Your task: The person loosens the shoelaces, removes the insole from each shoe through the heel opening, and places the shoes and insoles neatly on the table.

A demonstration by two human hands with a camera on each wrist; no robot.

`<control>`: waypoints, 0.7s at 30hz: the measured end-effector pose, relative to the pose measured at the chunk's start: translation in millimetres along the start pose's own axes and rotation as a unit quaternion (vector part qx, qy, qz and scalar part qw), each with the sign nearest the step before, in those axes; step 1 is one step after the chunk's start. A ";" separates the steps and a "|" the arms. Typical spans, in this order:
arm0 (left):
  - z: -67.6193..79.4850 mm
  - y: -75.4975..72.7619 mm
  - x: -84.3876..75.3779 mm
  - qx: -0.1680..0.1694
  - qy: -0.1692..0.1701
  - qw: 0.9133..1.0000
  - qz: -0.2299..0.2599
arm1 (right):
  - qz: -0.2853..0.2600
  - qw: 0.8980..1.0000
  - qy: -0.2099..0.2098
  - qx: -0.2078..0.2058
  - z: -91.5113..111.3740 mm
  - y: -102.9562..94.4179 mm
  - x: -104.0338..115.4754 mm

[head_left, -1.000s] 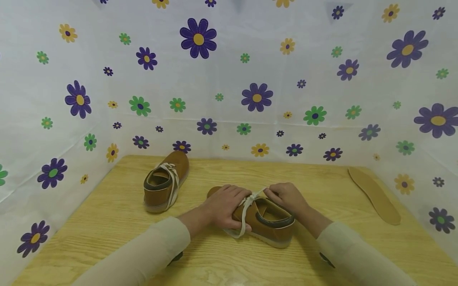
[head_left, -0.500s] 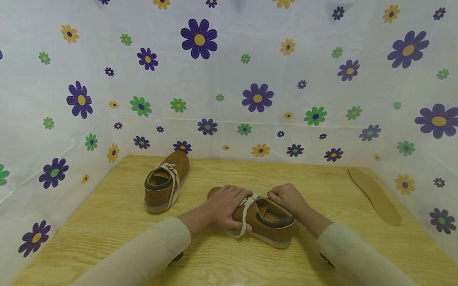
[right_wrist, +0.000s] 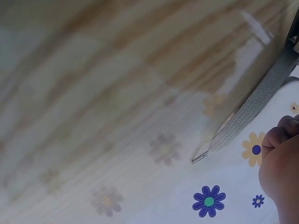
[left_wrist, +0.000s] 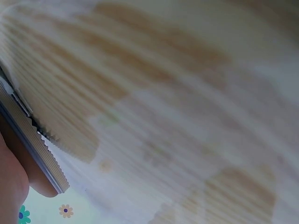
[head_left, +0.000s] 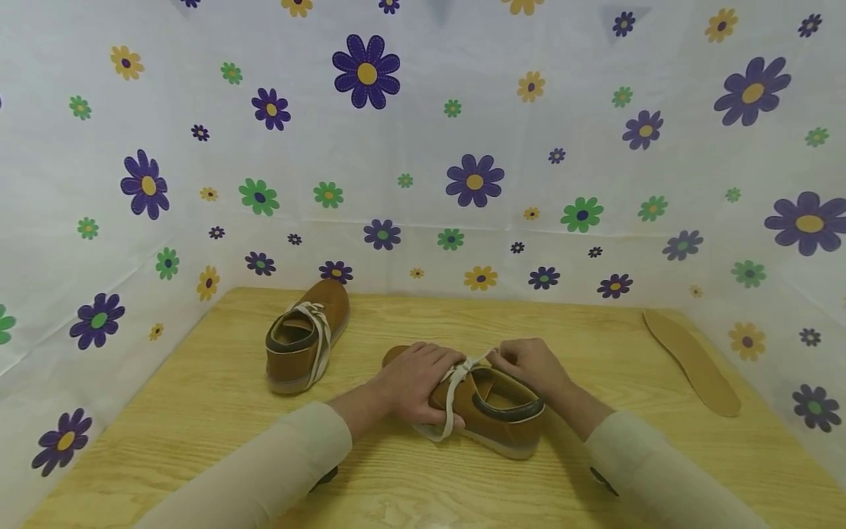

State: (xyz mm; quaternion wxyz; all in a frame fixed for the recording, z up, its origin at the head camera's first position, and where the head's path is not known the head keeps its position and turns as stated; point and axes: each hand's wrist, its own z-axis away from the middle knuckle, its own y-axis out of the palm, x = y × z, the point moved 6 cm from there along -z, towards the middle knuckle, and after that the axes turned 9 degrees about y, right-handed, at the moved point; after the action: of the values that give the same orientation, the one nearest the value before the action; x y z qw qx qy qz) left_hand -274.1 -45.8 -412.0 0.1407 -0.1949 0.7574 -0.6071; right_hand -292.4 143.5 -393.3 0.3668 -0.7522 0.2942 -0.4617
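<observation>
A brown shoe (head_left: 482,419) with a dark collar lies mid-table, its heel toward the right. My left hand (head_left: 416,382) grips it over the front part, thumb on the near side and fingers across the top; the toe is partly hidden. At the shoe's far side my right hand (head_left: 532,364) pinches a white shoelace (head_left: 481,358) near the knot. Another stretch of lace loops down the near side. In the left wrist view the ridged sole edge (left_wrist: 37,144) shows beside the hand. A loose lace end (right_wrist: 247,109) with its metal tip appears in the right wrist view.
A second brown shoe (head_left: 311,334), its laces draped over the side, stands at the back left. Toward the right edge of the wooden table (head_left: 595,330) lies a tan insole (head_left: 694,364). A flower-patterned sheet (head_left: 423,147) encloses the back and sides.
My right hand has shifted slightly right and then back left, still pinching the lace. The left hand and the shoe have stayed in place.
</observation>
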 end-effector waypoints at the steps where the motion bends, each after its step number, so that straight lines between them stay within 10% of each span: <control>1: -0.1 0.1 0.1 0.001 -0.001 1.000 -0.001 | -0.003 1.000 0.003 0.000 0.0 -0.3 0.1; 21: 0.6 -2.0 -0.4 0.000 0.001 1.000 0.003 | -0.055 0.987 -0.141 -0.062 3.6 -8.3 18.4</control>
State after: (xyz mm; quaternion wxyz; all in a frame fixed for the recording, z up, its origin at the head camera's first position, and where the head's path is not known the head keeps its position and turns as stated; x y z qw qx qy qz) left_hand -273.2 -46.5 -410.2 0.1418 -0.1915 0.7583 -0.6068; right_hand -280.9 134.7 -378.8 0.3309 -0.8462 0.2259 -0.3513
